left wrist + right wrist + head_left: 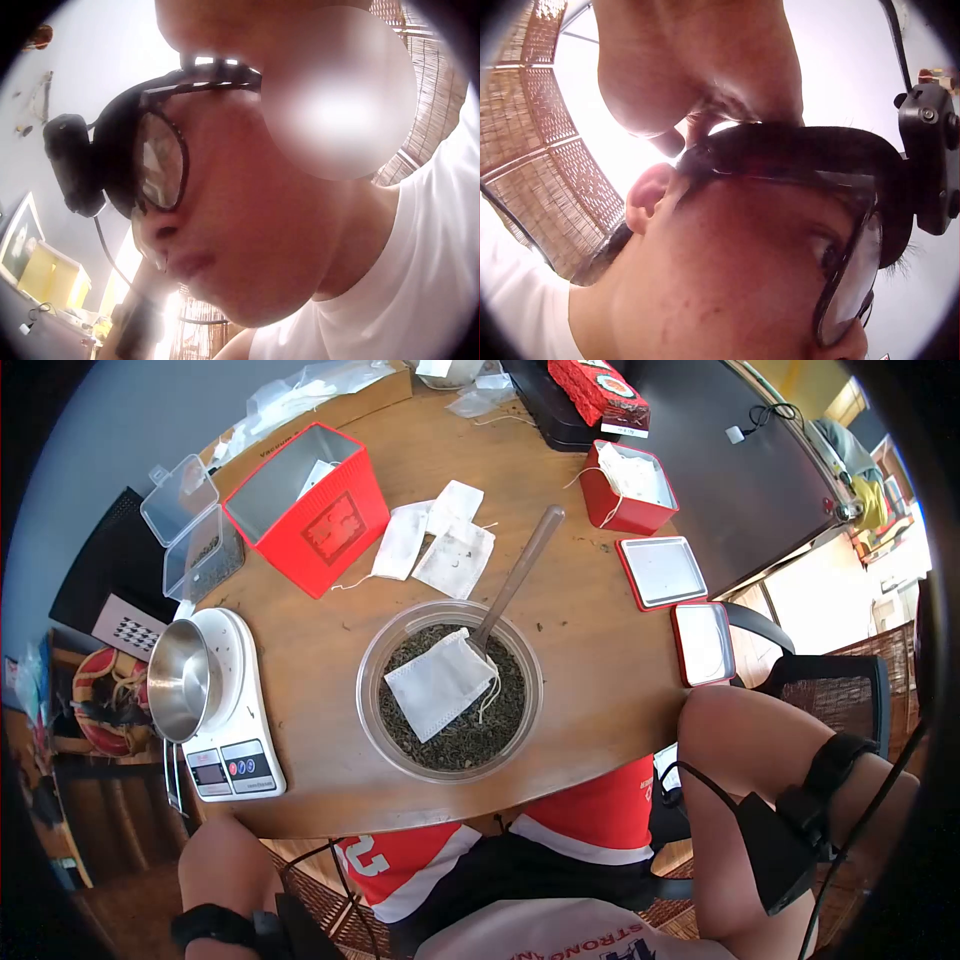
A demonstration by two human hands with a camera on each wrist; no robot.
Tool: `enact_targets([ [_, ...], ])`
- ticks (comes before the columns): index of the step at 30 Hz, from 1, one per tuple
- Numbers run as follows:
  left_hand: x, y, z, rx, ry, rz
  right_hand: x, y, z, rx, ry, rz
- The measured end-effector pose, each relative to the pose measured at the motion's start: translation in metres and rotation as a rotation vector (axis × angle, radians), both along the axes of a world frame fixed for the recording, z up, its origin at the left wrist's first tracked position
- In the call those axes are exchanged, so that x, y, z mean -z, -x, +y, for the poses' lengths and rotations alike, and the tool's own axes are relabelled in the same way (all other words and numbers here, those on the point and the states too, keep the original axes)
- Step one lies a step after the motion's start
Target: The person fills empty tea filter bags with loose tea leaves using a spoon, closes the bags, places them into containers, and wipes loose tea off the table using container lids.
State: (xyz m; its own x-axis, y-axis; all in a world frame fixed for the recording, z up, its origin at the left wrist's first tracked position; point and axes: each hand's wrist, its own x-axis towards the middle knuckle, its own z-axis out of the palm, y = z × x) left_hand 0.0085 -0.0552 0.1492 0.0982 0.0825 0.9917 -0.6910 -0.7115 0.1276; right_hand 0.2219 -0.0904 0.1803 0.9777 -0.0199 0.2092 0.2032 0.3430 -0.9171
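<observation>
1. The white pouch (438, 688) lies aslant on dried leaves (470, 745) inside the clear bowl (372, 705), which stands on the surface (320, 760). Its drawstring (488, 705) hangs out toward three o'clock.
2. A brown utensil (527, 565) points from the pouch toward one o'clock; whether its lower end sits inside the pouch or under it, I cannot tell.
3. The right hand (697, 67) is raised to the black headband (795, 150), entering from twelve o'clock in the right wrist view. Bits of its fingers (669, 142) show by the band's rear end; whether they pinch it, I cannot tell.
4. The left hand (217, 30) shows only partly, at twelve o'clock in the left wrist view, near the same band. Its fingers are hidden, so spread or pinching cannot be told.
5. The pouch should handle as very light, limp and soft, easily creased. I would pinch its edge near the drawstring and steady the utensil, which could tip and scatter leaves.
6. The headband looks stiffer and probably front-heavy, with the camera block (930, 157) at three o'clock; best held at both sides, clear of that block.
</observation>
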Motion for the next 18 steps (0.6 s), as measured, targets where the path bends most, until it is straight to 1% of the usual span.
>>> enact_targets([
  [4, 0.009, 0.007, 0.005, -0.001, 0.027, 0.044, 0.001, 0.007, 0.007, 0.016, -0.001, 0.006],
  [10, 0.013, 0.006, 0.008, -0.053, 0.035, 0.096, -0.009, 0.015, 0.022, -0.011, -0.038, 0.005],
  [13, 0.011, 0.008, 0.007, -0.061, 0.050, 0.190, -0.007, 0.019, 0.024, -0.003, -0.043, 0.071],
  [18, 0.011, 0.024, -0.003, -0.064, 0.032, 0.343, -0.022, 0.025, 0.014, 0.026, -0.092, 0.180],
])
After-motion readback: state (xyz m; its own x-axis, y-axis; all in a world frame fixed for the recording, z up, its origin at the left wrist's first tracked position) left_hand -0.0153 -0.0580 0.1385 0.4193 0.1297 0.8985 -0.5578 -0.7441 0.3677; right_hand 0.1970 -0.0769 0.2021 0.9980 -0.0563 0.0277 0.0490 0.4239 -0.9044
